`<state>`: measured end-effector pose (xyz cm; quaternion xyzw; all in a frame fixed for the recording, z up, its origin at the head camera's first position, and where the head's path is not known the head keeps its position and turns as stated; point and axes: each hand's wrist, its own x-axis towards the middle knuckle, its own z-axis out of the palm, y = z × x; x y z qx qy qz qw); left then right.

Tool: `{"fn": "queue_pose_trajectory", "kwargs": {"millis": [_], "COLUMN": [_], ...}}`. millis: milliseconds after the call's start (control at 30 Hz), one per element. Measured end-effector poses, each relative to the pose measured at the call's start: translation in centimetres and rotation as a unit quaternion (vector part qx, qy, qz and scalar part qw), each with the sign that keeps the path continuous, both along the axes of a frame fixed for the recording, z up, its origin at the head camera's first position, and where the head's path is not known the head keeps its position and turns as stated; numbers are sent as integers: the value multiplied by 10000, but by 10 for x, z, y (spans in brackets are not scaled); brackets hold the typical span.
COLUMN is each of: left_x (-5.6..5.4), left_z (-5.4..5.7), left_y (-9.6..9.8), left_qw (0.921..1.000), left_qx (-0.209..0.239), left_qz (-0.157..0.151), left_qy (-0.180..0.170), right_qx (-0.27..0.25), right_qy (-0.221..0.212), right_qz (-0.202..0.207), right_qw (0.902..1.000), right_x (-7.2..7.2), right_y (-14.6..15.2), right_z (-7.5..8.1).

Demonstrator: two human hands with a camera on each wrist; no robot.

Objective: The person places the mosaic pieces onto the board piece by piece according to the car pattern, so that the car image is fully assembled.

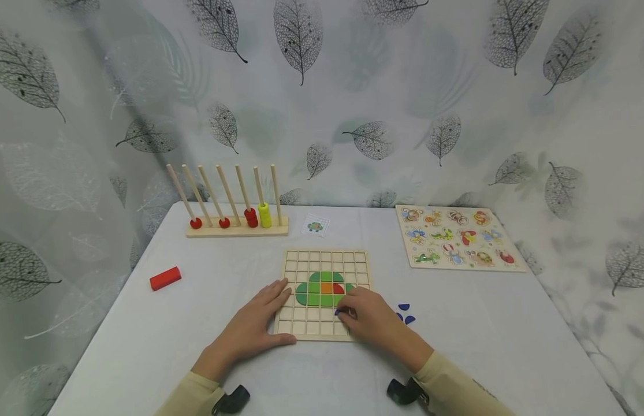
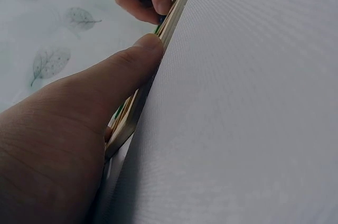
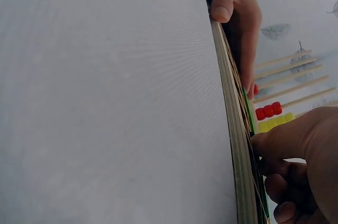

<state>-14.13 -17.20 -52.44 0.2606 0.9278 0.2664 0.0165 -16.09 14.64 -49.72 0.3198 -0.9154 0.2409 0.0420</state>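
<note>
A wooden grid board [image 1: 304, 330] lies on the white table, with green, orange and red flat pieces [image 1: 313, 299] set in its middle cells. My left hand [image 1: 251, 323] rests at the board's left side, fingers stretched along it and thumb by the front edge. In the left wrist view that thumb [image 2: 142, 49] touches the board's rim. Over the lower right cells, my right hand [image 1: 376, 320] pinches a small dark blue piece [image 1: 337, 312] between thumb and finger. The right hand covers part of the board's right side.
Several blue half-round pieces [image 1: 404, 307] lie right of the board, partly behind the right hand. Behind stand a peg abacus [image 1: 218, 232] with red and yellow beads and a small picture card [image 1: 315, 226]. A red block [image 1: 165, 278] lies left, an insect puzzle board [image 1: 446, 264] back right.
</note>
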Motion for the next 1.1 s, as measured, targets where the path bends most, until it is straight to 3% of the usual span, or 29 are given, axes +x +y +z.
{"fn": "queue_pose_trajectory", "kwargs": {"millis": [600,1100], "left_x": [1,1], "left_z": [3,1], "left_y": [0,1], "left_qw": [10000,10000], "left_qx": [19,23], "left_qz": [14,31], "left_qy": [-68,-86], "right_qx": [90,-473], "right_qy": [-79,281], "right_qz": [-224,-113], "right_qw": [9997,9984], "right_x": [2,-1], "right_y": [-2,22], "right_z": [6,22]}}
